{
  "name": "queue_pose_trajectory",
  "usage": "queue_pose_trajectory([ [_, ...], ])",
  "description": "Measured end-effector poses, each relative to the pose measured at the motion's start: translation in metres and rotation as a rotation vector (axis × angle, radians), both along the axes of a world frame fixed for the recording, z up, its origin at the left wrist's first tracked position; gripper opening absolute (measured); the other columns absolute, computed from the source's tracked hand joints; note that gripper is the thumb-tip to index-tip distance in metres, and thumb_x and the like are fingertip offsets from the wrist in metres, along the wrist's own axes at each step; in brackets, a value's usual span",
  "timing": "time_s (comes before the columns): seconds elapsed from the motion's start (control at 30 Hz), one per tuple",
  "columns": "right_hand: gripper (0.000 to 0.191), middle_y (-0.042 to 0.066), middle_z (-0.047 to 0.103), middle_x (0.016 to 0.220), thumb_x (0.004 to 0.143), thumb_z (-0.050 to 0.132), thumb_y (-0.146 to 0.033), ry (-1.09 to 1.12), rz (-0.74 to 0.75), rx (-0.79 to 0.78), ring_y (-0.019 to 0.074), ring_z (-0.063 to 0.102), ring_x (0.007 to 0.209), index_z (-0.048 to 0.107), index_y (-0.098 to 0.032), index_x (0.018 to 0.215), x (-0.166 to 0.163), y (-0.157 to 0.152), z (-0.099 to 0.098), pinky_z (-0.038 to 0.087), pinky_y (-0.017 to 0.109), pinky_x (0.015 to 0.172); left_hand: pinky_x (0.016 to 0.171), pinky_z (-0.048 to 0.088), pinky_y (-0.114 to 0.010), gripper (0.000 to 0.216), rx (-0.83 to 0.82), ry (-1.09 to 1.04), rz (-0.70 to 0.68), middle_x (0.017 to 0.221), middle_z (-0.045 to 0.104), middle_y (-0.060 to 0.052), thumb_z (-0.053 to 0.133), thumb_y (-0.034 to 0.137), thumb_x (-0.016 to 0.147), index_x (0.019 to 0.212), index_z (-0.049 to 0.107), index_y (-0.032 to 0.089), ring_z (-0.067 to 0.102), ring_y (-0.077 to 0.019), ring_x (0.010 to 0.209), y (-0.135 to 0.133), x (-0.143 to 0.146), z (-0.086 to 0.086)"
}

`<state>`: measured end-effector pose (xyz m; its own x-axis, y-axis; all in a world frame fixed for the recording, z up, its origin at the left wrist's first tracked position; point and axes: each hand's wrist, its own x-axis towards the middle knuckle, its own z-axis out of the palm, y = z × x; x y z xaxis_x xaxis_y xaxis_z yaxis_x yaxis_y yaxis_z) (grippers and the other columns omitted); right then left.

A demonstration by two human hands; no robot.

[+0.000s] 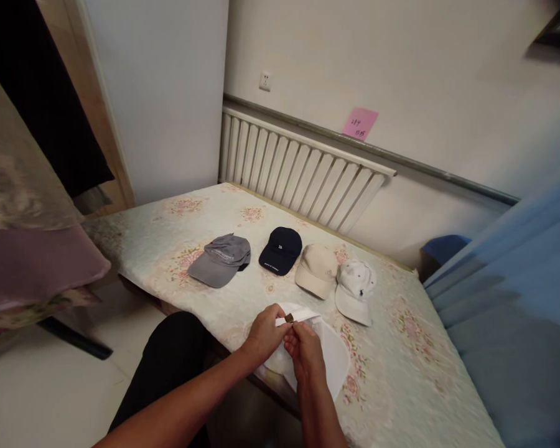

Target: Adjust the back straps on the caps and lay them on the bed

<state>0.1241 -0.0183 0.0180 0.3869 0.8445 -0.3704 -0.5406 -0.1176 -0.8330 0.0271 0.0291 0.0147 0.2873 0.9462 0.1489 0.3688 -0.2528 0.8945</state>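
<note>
A white cap point(333, 354) lies at the near edge of the covered table, partly hidden under my hands. My left hand point(265, 335) is closed on the cap's white strap, beside a small brass-coloured buckle point(289, 318). Close against it, my right hand point(307, 348) pinches the strap from the other side of the buckle. Beyond my hands several caps sit in a row: a grey cap point(224, 258) at the left, a navy cap point(281, 249), a beige cap point(315, 270), and a second white cap point(356, 289) with a small dark logo at the right.
A flowered cloth point(415, 323) covers the table. Behind it a white radiator point(284, 162) runs along the wall, with a pink note point(360, 123) above. A blue curtain point(518, 280) hangs at the right. Clothes point(32, 155) hang at the left, and my dark-clad knee point(177, 342) is near the table edge.
</note>
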Motion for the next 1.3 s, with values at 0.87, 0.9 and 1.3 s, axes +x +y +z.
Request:
queue_pose_trajectory([
  [0.87, 0.015, -0.003, 0.056, 0.053, 0.058, 0.07, -0.023, 0.062, -0.029, 0.072, 0.0074, 0.048, 0.046, 0.06, -0.016, 0.066, -0.004, -0.002, 0.005, 0.039, 0.02, 0.045, 0.068, 0.038, -0.024, 0.003, 0.076, -0.006, -0.081, 0.073, 0.057, 0.001, 0.053, 0.02, 0.073, 0.07, 0.053, 0.019, 0.052, -0.0144, 0.073, -0.003, -0.004, -0.002],
  [0.9, 0.016, -0.003, 0.056, 0.054, 0.058, 0.07, -0.024, 0.055, -0.025, 0.074, 0.0073, 0.048, 0.046, 0.06, -0.015, 0.067, -0.004, -0.002, 0.005, 0.038, 0.02, 0.045, 0.068, 0.038, -0.024, 0.003, 0.082, -0.005, -0.082, 0.073, 0.057, 0.001, 0.053, 0.02, 0.073, 0.07, 0.053, 0.019, 0.052, -0.0144, 0.073, -0.003, -0.004, -0.002],
  [1.3, 0.026, -0.002, 0.059, 0.063, 0.064, 0.072, -0.038, -0.045, 0.036, 0.044, 0.0102, 0.054, 0.056, 0.06, -0.017, 0.074, -0.002, -0.007, 0.01, 0.04, 0.02, 0.05, 0.07, 0.039, -0.025, 0.005, 0.127, 0.052, -0.078, 0.077, 0.057, 0.0, 0.05, 0.02, 0.076, 0.073, 0.053, 0.019, 0.053, -0.0149, 0.075, -0.004, -0.004, 0.001],
])
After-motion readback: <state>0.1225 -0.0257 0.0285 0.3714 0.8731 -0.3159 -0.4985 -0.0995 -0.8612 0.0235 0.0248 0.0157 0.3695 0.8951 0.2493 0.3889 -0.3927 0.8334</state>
